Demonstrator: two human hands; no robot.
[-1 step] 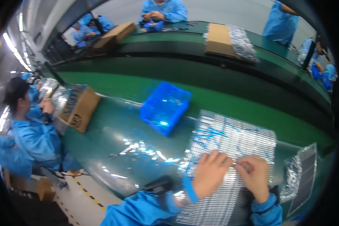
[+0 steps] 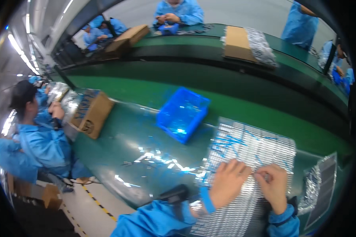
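Note:
A sheet covered with rows of narrow silvery strips [image 2: 265, 144] lies on the green table in front of me. My left hand [image 2: 228, 182] rests on it, fingers laid out flat and pointing up and right. Close beside it, my right hand [image 2: 273, 185] has its thumb and index finger pinched together just above the sheet. Whatever sits in that pinch is too small to make out. Thin blue strips [image 2: 230, 141] are scattered over the upper left of the sheet.
A blue plastic bin [image 2: 184, 116] stands beyond the sheet. Shiny scraps [image 2: 148, 155] lie to the left. A silvery plastic bag [image 2: 321, 190] is at the right. A cardboard box [image 2: 95, 114] stands near a co-worker [image 2: 43, 140] on the left.
The whole scene has shifted slightly to the right in the picture as my head turned. Both hands keep nearly the same place on the sheet.

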